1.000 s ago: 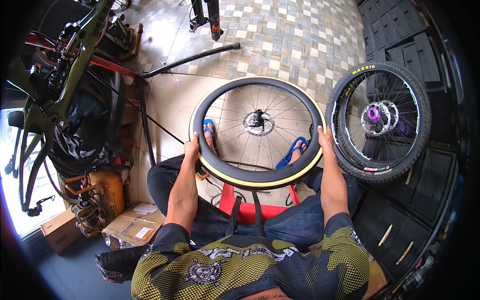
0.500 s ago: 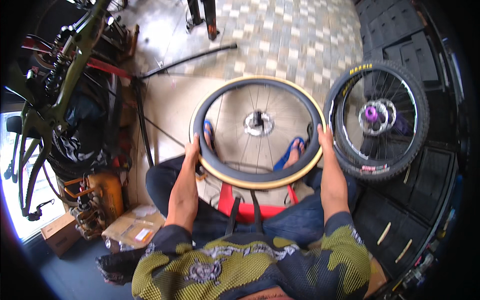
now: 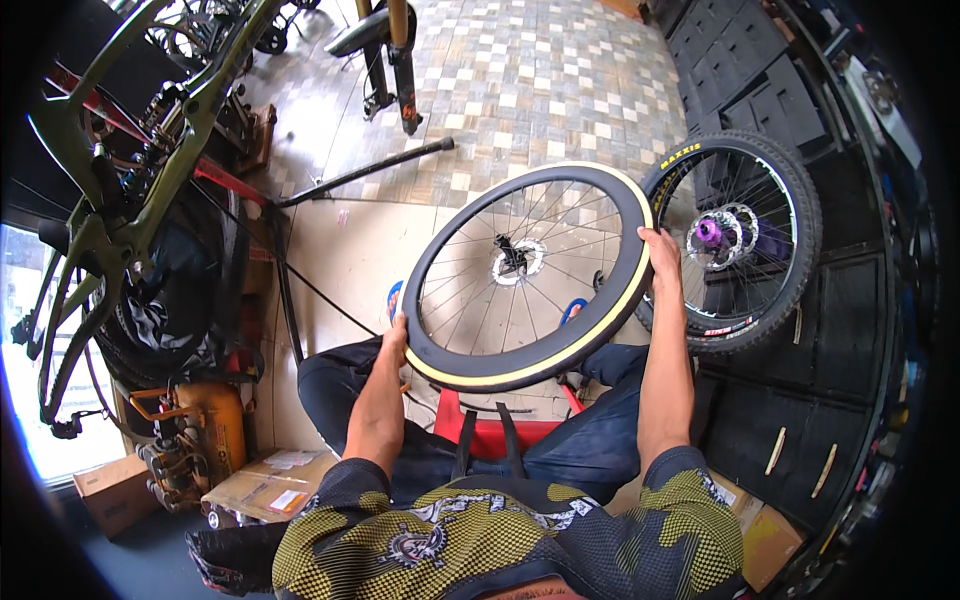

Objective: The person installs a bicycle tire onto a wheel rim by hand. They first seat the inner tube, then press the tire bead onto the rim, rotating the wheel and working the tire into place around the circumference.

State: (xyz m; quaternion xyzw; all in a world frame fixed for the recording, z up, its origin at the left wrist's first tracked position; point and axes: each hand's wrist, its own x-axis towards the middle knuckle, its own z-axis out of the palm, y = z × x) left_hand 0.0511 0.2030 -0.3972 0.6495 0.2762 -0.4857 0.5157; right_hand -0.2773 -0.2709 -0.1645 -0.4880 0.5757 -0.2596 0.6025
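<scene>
A bicycle wheel (image 3: pixel 478 366) with a deep black rim, a tan-sided tyre and a disc brake rotor (image 3: pixel 517 262) is held up in front of me, tilted with its right side higher. My left hand (image 3: pixel 397 336) grips its lower left edge. On the upper right edge my right hand (image 3: pixel 660 250) is closed round the tyre, thumb on the rim. The undersides of both grips are hidden by the wheel. Just past my right hand a second wheel (image 3: pixel 806 215) with a knobbly black tyre and purple hub leans against dark drawers.
To the left stands a green bicycle frame (image 3: pixel 172 165) on a red and black stand, its black leg (image 3: pixel 370 172) reaching across the floor. A yellow compressor (image 3: pixel 215 425) and cardboard boxes (image 3: pixel 262 482) sit below it. Black drawers (image 3: pixel 745 420) line the right. A red stool (image 3: pixel 480 437) is between my legs.
The wheel has tipped: its right side has come up and its left side has gone down. Both hands have kept their hold. My head view has shifted somewhat.
</scene>
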